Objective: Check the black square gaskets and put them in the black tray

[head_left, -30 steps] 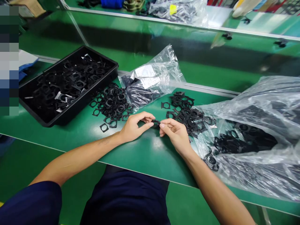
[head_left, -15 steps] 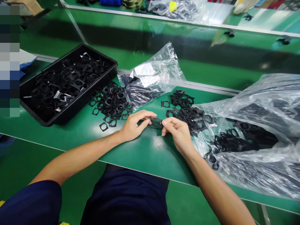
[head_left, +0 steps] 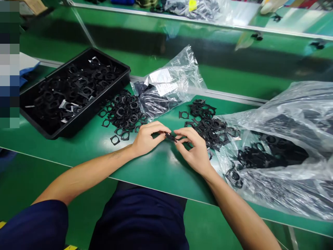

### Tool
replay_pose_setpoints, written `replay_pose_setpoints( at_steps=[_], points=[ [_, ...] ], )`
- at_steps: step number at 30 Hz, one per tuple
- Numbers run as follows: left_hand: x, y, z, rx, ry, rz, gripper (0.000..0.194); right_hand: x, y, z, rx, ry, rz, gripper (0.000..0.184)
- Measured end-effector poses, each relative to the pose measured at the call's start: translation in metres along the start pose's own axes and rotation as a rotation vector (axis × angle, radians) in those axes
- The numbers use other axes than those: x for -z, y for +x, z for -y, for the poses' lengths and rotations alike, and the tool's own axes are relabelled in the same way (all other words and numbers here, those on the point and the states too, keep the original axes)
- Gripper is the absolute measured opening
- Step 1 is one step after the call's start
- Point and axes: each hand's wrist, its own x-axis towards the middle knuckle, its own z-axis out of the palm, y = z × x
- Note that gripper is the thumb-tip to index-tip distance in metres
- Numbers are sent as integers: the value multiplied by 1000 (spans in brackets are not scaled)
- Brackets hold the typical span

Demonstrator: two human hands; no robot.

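Observation:
My left hand (head_left: 148, 139) pinches a small black plastic frame (head_left: 170, 137) edge-on between thumb and fingertips, above the green mat (head_left: 161, 170). My right hand (head_left: 194, 149) is beside it, fingers apart, with fingertips close to the frame's right end. Loose square black frames lie in a heap (head_left: 123, 114) left of my hands. Another heap (head_left: 206, 128) lies just beyond my right hand. A black tray (head_left: 91, 105) at the left holds several more, and a large clear plastic bag (head_left: 288, 118) at the right has black frames inside.
A smaller clear bag (head_left: 158, 100) with white labels and black parts lies behind the left heap. A metal rail (head_left: 229, 97) runs along the mat's far side. Past it is a green surface, with more bags and parts (head_left: 195, 5) along the top.
The black frame has turned edge-on and looks narrower. My right hand has opened its fingers and shifted slightly back from the frame. The view has tilted slightly.

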Motion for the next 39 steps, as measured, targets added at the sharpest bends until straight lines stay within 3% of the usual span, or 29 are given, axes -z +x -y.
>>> replay_pose_setpoints(
  at_steps=[4,10,17,25,39],
  points=[
    [-1,0,-1,11,-12,17,9,0,0,0,65,-38,-6,13],
    [-3,-2,-2,73,-54,49,12,0,1,0,46,-65,-55,13],
    [-5,-1,-1,249,-278,40,14,-2,-1,2,-52,-56,-3,15],
    [-2,3,-2,388,-468,128,31,0,-1,3,-42,-38,-11,11],
    [-2,5,-4,461,-569,135,35,-1,-1,3,-132,36,-11,16]
  ],
)
